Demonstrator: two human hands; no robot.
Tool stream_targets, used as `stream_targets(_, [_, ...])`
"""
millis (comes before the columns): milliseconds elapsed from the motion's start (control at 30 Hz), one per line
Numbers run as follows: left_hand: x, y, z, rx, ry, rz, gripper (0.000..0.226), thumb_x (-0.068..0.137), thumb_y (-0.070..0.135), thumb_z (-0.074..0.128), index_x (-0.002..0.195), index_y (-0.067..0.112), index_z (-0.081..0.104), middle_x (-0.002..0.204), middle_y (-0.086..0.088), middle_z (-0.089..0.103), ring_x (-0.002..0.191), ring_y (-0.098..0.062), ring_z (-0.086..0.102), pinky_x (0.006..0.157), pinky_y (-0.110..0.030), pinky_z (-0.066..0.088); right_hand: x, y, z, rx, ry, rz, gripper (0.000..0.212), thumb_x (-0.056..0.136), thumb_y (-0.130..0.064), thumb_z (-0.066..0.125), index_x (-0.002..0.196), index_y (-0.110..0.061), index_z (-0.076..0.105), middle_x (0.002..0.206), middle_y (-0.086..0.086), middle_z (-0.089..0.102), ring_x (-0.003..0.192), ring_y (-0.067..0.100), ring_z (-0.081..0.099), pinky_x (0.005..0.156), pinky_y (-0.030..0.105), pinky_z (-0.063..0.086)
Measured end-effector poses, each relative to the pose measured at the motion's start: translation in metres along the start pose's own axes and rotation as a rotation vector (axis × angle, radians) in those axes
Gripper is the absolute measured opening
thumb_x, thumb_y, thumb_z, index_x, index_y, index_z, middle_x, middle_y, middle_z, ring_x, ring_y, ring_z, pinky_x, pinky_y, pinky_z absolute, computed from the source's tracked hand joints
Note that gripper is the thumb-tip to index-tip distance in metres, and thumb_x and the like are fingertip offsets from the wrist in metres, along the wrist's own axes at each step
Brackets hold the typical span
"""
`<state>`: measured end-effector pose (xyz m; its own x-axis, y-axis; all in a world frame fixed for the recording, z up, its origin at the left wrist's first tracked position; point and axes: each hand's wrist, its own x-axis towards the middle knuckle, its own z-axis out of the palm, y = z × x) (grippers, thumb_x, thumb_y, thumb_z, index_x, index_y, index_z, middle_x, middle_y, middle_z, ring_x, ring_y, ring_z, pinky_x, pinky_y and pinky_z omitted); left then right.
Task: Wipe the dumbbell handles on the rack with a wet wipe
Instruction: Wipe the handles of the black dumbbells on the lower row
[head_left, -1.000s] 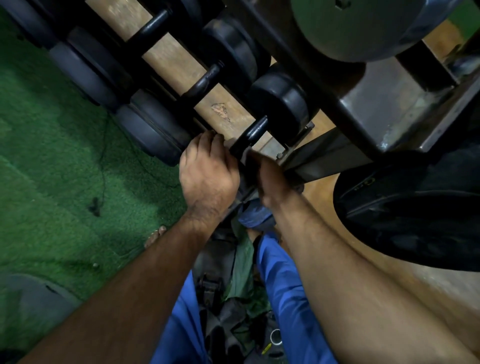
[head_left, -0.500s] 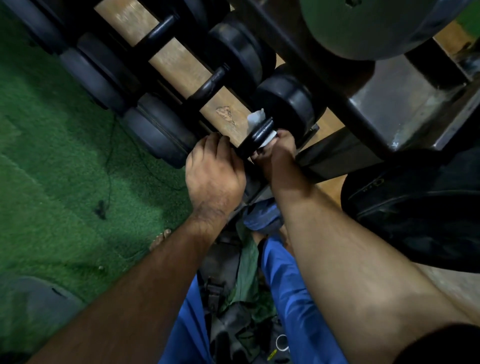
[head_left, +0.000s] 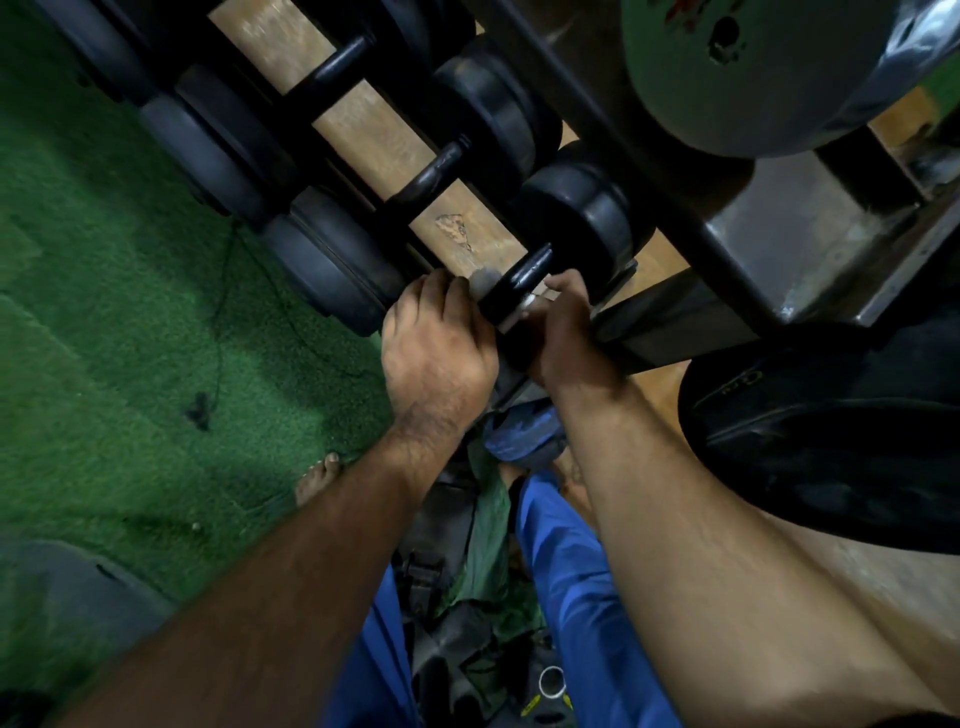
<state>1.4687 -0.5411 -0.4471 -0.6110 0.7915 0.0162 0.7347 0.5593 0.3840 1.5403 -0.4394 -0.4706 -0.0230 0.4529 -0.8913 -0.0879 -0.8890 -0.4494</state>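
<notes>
On the green turf (head_left: 130, 322) side, the left hand (head_left: 436, 353) curls over the near end of the nearest dumbbell handle (head_left: 519, 288) on the rack (head_left: 691, 306). The right hand (head_left: 566, 332) pinches a white wet wipe (head_left: 524, 306) against that handle's underside.

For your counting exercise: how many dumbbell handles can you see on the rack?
3: the far handle, the middle handle, and the near handle between both hands. Others may be hidden.

Green turf (head_left: 104, 322) on the floor with a thin black cord (head_left: 218, 332) lying across it, and a big black plate (head_left: 831, 441) leaning nearby.
</notes>
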Motion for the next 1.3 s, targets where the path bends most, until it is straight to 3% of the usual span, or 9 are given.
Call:
stream_targets(67, [0.001,-0.001,0.000,-0.002,-0.009,-0.006,0.039,0.090,0.028,0.046,0.116,0.006,0.067,0.121,-0.011,0.066,0.112,-0.031,0.058,0.092,-0.043,0.046,0.010,0.003,-0.004,-0.019,0.106,-0.051,0.030,0.077,-0.034,0.046,0.083,-0.007,0.057,0.066,0.012,0.056,0.058,0.027,0.053,0.058,0.026,0.042])
stream_targets(233, [0.001,0.001,-0.002,-0.011,0.002,-0.009,0.037,0.089,0.026,0.048,0.116,0.007,0.067,0.119,-0.010,0.067,0.111,-0.030,0.059,0.090,-0.043,0.047,0.001,0.017,-0.013,-0.260,-0.070,0.009,0.061,0.069,-0.043,0.052,0.117,-0.007,0.067,0.112,0.019,0.068,0.093,0.032,0.061,0.080,0.037,0.048])
stream_targets(367, [0.001,0.001,0.000,-0.009,-0.028,-0.022,0.035,0.092,0.026,0.049,0.117,0.008,0.066,0.122,-0.008,0.065,0.113,-0.029,0.058,0.092,-0.042,0.046,-0.001,0.003,-0.015,-0.206,-0.131,0.032,0.054,0.064,-0.036,0.049,0.106,-0.008,0.067,0.102,0.018,0.069,0.092,0.034,0.065,0.079,0.035,0.052])
stream_targets(533, [0.001,0.001,-0.002,-0.006,-0.033,-0.031,0.040,0.090,0.028,0.046,0.118,0.007,0.066,0.122,-0.010,0.066,0.114,-0.030,0.058,0.094,-0.042,0.045,-0.003,0.015,-0.017,-0.255,-0.118,-0.009,0.023,0.088,-0.021,0.046,0.068,-0.016,0.057,0.059,0.004,0.056,0.062,0.020,0.054,0.059,0.028,0.045])
stream_targets(733, [0.002,0.002,-0.005,-0.007,-0.056,-0.032,0.035,0.091,0.026,0.050,0.115,0.008,0.067,0.122,-0.010,0.066,0.113,-0.030,0.058,0.093,-0.042,0.045,0.003,0.014,-0.011,-0.184,-0.130,0.029,0.031,0.084,-0.025,0.045,0.100,-0.008,0.067,0.098,0.016,0.069,0.092,0.028,0.066,0.079,0.032,0.052])
stream_targets(900, [0.002,0.003,-0.006,-0.025,-0.082,-0.048,0.039,0.090,0.026,0.046,0.117,0.007,0.066,0.123,-0.010,0.065,0.114,-0.031,0.058,0.094,-0.042,0.044,0.002,0.003,-0.014,-0.245,-0.184,0.094,0.025,0.094,-0.020,0.043,0.075,-0.015,0.057,0.057,0.002,0.059,0.051,0.016,0.060,0.051,0.020,0.046])
stream_targets(1033, [0.004,0.005,-0.009,-0.019,-0.118,-0.055,0.036,0.091,0.027,0.046,0.114,0.008,0.067,0.122,-0.010,0.065,0.114,-0.030,0.058,0.093,-0.041,0.045,0.002,0.015,-0.005,-0.206,-0.051,-0.025,0.026,0.089,-0.022,0.050,0.093,-0.005,0.070,0.065,0.005,0.065,0.059,0.016,0.065,0.051,0.021,0.049])
stream_targets(1167, [0.010,0.007,-0.019,0.006,-0.189,-0.025,0.040,0.089,0.030,0.039,0.106,0.007,0.067,0.114,-0.011,0.067,0.105,-0.031,0.060,0.087,-0.041,0.046,-0.001,0.019,-0.014,-0.138,0.107,-0.110,0.029,0.082,-0.027,0.053,0.071,-0.003,0.066,0.065,0.012,0.063,0.058,0.020,0.062,0.053,0.021,0.047])
stream_targets(1300, [0.015,0.007,-0.035,0.049,-0.199,0.023,0.027,0.088,0.027,0.044,0.095,0.010,0.064,0.099,-0.010,0.066,0.091,-0.032,0.060,0.077,-0.040,0.045,-0.016,0.015,-0.015,-0.231,0.229,-0.314,0.021,0.066,-0.035,0.058,0.062,-0.019,0.071,0.075,0.005,0.066,0.080,0.031,0.064,0.073,0.044,0.049])
